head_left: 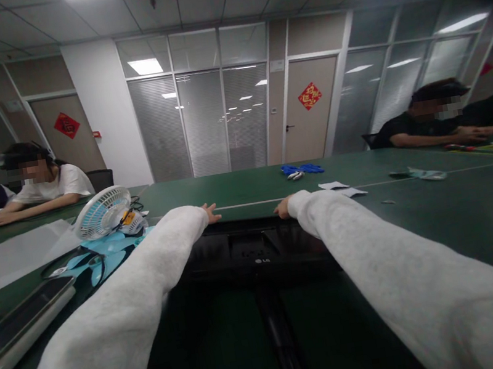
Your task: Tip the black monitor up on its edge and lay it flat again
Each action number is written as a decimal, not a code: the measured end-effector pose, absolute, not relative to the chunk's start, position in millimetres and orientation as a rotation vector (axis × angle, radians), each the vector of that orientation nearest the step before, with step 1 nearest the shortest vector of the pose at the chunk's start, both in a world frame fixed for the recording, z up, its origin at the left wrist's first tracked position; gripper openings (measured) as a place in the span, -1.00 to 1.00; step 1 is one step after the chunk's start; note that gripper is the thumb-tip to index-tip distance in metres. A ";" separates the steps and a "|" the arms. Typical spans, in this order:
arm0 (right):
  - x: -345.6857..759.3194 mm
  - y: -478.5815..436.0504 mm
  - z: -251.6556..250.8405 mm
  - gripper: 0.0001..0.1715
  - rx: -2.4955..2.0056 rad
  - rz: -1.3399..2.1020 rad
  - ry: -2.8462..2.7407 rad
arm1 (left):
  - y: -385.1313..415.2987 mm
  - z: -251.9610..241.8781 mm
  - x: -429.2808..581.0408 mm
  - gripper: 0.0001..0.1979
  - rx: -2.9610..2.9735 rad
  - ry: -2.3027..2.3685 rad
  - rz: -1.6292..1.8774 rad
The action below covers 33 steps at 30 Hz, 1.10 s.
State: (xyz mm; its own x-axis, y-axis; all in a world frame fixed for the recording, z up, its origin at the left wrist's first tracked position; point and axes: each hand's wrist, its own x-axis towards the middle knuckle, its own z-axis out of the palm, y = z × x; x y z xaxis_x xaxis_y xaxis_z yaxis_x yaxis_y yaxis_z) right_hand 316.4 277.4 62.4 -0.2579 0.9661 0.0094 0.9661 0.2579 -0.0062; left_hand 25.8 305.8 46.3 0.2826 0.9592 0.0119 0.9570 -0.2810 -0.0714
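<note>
A black LG monitor lies before me on the green table, its logo side facing up towards me. Its black stand neck points back to my body. Both my arms, in light grey sleeves, reach across it to the far edge. My left hand is at the left part of that edge, fingers spread apart. At the right part, my right hand has its fingers bent down onto the edge, closed against the monitor; some fingers are hidden by the sleeve and hand.
Left of me are a white fan, light blue fan blades, a plastic sheet and a dark-topped white case. Beyond lie blue-and-white gloves and paper slips. People sit at both sides.
</note>
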 end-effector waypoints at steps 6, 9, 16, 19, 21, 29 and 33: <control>273.0 281.3 46.4 -0.47 -1.838 0.169 -2.579 | 300.7 20.6 38.6 -0.64 -2.535 -1.825 0.192; 256.4 276.8 34.5 -0.46 -1.784 0.277 -2.654 | 299.8 22.5 39.0 -0.63 -2.561 -1.734 0.110; 248.8 267.2 30.5 -0.48 -1.788 0.378 -2.719 | 283.2 22.5 65.6 -0.61 -2.718 -1.428 -0.026; 247.2 260.2 37.4 -0.49 -1.782 0.371 -2.740 | 275.2 27.1 75.8 -0.65 -2.785 -1.405 0.052; 245.6 253.8 48.7 -0.48 -1.760 0.367 -2.770 | 271.2 41.2 77.7 -0.65 -2.795 -1.411 0.070; 246.0 160.3 140.6 -0.45 -1.372 0.410 -3.014 | 187.4 131.9 63.1 -0.69 -2.846 -1.235 0.044; 247.0 62.7 123.8 -0.55 -1.192 -0.064 -2.926 | 92.6 114.1 44.3 -0.60 -2.828 -1.109 -0.065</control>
